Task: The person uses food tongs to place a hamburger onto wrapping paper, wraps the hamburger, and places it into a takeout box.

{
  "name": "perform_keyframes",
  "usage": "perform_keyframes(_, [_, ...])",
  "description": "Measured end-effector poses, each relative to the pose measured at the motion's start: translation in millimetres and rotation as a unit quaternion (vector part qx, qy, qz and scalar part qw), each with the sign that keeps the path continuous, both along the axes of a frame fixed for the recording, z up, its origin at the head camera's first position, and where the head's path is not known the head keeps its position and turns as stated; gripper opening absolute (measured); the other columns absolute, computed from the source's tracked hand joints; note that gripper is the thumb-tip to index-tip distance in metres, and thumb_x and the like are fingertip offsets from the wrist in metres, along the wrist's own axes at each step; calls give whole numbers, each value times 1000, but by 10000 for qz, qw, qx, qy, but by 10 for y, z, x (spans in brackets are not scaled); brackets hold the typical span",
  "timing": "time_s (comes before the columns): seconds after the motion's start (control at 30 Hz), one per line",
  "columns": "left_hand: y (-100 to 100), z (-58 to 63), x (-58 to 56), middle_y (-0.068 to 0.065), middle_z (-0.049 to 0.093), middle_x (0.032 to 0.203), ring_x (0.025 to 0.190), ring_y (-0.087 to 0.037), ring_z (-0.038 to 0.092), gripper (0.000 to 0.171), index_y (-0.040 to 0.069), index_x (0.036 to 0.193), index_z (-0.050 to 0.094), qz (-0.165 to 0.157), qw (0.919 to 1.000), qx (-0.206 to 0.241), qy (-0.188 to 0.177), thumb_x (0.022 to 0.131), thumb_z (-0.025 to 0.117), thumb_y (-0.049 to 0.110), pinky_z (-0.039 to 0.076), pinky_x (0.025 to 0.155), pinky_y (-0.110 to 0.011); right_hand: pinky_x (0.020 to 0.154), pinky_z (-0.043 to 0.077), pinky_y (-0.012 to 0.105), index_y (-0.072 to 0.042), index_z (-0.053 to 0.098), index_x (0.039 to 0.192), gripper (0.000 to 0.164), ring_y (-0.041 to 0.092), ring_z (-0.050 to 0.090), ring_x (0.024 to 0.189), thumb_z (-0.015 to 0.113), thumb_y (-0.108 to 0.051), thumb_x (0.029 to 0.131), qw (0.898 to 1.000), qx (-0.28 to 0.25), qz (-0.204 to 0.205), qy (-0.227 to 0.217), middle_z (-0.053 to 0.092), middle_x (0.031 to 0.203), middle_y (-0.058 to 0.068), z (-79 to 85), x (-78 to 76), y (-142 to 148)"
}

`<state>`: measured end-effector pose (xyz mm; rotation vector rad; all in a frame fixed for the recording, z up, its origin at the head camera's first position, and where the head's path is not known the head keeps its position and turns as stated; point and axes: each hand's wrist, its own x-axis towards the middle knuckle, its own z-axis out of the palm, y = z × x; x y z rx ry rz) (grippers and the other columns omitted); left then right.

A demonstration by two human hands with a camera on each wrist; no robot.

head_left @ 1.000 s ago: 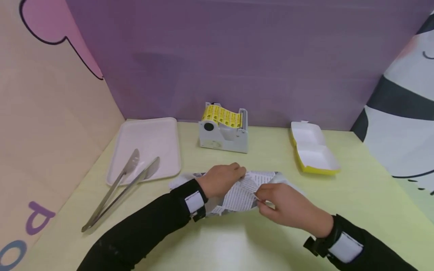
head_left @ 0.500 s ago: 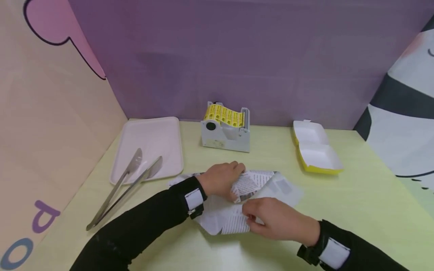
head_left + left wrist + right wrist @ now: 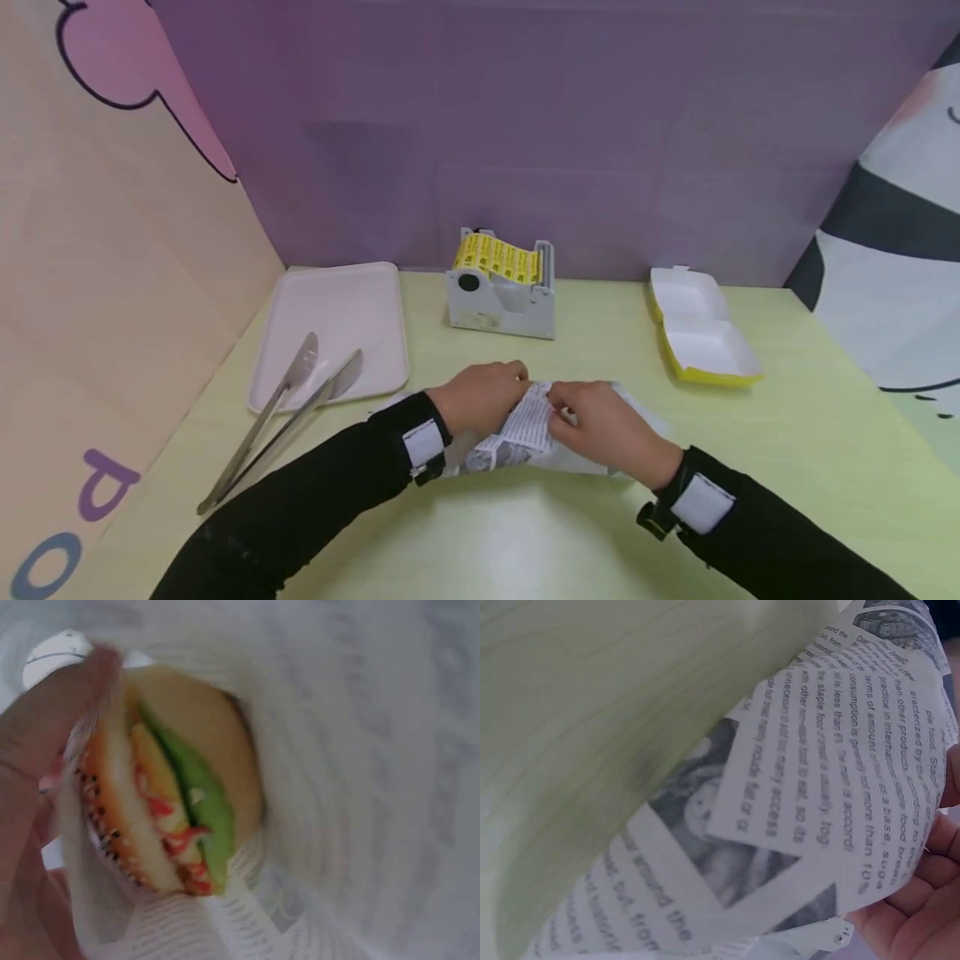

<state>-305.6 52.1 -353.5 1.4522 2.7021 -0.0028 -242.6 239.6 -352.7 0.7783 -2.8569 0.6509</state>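
I count: one left hand (image 3: 483,400) of mine, one right hand (image 3: 611,425). My black sleeves (image 3: 322,500): two. White wrist patches (image 3: 423,443): two. Printed paper (image 3: 817,765): one. Burger (image 3: 165,795): one. Tray (image 3: 367,308): one. Tongs (image 3: 260,425): one pair. Dispenser (image 3: 480,305): one. Yellow label roll (image 3: 498,257): one. Open box (image 3: 705,343): one. Wall letters (image 3: 114,468): two.

Thin, matt, creased paper on that white print-covered wrapper (image 3: 525,421); seed-rough crust on the golden sesame bun (image 3: 109,814)! Shiny metal, those long silver tongs (image 3: 302,360); smooth, plastic-looking, the white rectangular tray (image 3: 341,304); and a soft sheen across the pale-yellow, wood-grained bench (image 3: 502,542)!
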Motion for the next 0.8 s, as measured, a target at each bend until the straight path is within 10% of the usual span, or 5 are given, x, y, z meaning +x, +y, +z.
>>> perform_keyframes(0.2, [-30, -36, 45, -10, 56, 128, 106, -22, 58, 28, 3, 126, 61, -33, 9996, 58, 284, 99, 54, 8, 53, 82, -31, 47, 28, 19, -16, 51, 72, 17, 0, 29, 49, 58, -3, 80, 9999, -96, -60, -17, 34, 57, -11, -25, -55, -23])
perform_keyframes(0.57, [-131, -5, -40, -8, 55, 136, 119, -24, 55, 29, 10, 120, 68, -15, 9985, 130, -526, 91, 65, 9, 47, 97, -35, 44, 27, 19, -13, 54, 73, 13, -1, 29, 45, 59, -2, 77, 9992, -127, -264, -283, 30, 52, -12, -5, -141, -59])
perform_keyframes(0.8, [-163, -47, 49, -9, 52, 137, 117, -25, 54, 38, 8, 129, 61, -117, 9997, -154, 137, 91, 65, 9, 51, 89, -34, 45, 32, 20, -12, 56, 74, 11, 2, 36, 46, 60, -3, 79, 9977, -265, -428, -461, 39, 53, -9, 0, -151, -60])
